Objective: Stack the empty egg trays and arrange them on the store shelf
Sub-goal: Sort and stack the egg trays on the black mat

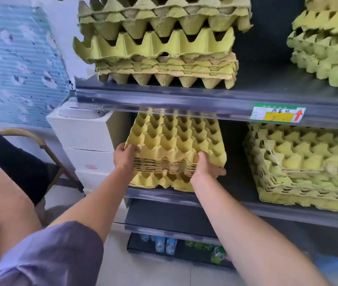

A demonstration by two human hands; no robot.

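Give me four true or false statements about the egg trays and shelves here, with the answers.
1. Both the left hand and the right hand grip the stack of yellow moulded-pulp egg trays. True.
2. The dark upper shelf holds nothing. False: stacks of greenish egg trays stand on it.
3. A green and yellow price label with a red arrow is on the upper shelf's front edge. True.
4. The gripped stack has no neighbour on its shelf. False: a second yellow tray stack sits to its right.
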